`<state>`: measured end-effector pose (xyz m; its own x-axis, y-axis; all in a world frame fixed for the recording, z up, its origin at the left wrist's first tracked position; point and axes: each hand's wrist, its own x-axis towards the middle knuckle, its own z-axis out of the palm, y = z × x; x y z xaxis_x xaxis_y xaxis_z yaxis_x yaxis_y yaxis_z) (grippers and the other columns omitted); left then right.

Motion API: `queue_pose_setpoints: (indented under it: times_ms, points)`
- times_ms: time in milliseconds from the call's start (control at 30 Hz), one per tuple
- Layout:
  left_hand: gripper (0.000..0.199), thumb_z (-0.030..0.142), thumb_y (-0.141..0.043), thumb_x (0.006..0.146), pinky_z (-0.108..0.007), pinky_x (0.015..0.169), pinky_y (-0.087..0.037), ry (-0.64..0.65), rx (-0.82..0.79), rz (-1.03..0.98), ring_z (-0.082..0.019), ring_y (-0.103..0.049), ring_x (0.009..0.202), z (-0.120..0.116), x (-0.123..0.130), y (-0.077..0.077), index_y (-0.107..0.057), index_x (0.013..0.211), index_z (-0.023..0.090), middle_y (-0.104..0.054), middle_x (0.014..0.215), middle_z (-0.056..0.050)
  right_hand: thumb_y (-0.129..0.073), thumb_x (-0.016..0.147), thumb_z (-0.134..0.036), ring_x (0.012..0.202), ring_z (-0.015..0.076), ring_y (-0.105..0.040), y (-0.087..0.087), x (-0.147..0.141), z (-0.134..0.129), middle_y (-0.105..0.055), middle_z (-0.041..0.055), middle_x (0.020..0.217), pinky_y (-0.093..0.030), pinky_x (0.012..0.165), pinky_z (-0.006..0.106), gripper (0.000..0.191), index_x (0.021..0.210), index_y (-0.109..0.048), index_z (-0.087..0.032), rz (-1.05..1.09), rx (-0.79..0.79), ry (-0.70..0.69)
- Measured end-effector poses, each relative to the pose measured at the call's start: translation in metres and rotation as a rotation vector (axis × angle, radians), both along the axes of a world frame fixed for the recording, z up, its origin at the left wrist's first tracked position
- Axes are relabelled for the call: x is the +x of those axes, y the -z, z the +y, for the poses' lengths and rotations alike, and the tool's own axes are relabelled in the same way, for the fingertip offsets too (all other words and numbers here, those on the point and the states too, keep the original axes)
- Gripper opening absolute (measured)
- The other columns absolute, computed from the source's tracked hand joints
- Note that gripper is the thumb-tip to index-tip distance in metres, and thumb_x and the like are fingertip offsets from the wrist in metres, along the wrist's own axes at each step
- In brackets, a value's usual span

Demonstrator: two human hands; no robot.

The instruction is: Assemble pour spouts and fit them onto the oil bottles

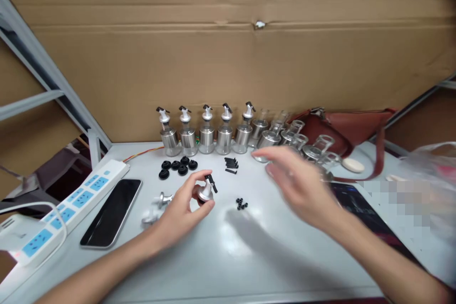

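Note:
My left hand (188, 204) is closed on a silver bottle pourer (205, 193) with a black flip cap, held just above the table. Blurred by motion, my right hand (295, 183) is stretched over the table with its fingers apart, and I see nothing in it. Just beyond it stand several uncapped glass bottles (269, 139) with metal sleeves, partly hidden by the hand. Left of these, several similar bottles (224, 138) stand in a row with pourers fitted. Between my hands lie small black pieces (241, 204); farther back are black levers (231, 164) and black stoppers (183, 170).
More silver pourer parts (164, 198) lie beside my left wrist. A phone (111, 213) and a power strip (80, 199) occupy the left side. At the right are a brown bag (352, 126), a white oval object (353, 165) and a dark screen (377, 228). Cardboard (213, 66) walls the back.

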<state>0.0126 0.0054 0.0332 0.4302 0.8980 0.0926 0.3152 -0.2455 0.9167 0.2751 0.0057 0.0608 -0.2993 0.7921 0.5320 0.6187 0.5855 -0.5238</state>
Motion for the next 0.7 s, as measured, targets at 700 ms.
queue_pose_setpoints:
  times_ms: [700]
  points:
    - [0.064, 0.019, -0.060, 0.078, -0.029, 0.070, -0.045, 0.042, 0.126, 0.069, -0.013, -0.053, 0.068, 0.045, 0.011, -0.010, -0.034, 0.136, 0.021, -0.056, 0.100, -0.002, -0.052, 0.093, -0.024, 0.120, 0.0324, -0.056, 0.061, -0.010, 0.054, -0.068, 0.0149, 0.115, -0.032, 0.106, 0.061, 0.023, 0.110, -0.065, -0.018, -0.449, -0.052, -0.053]
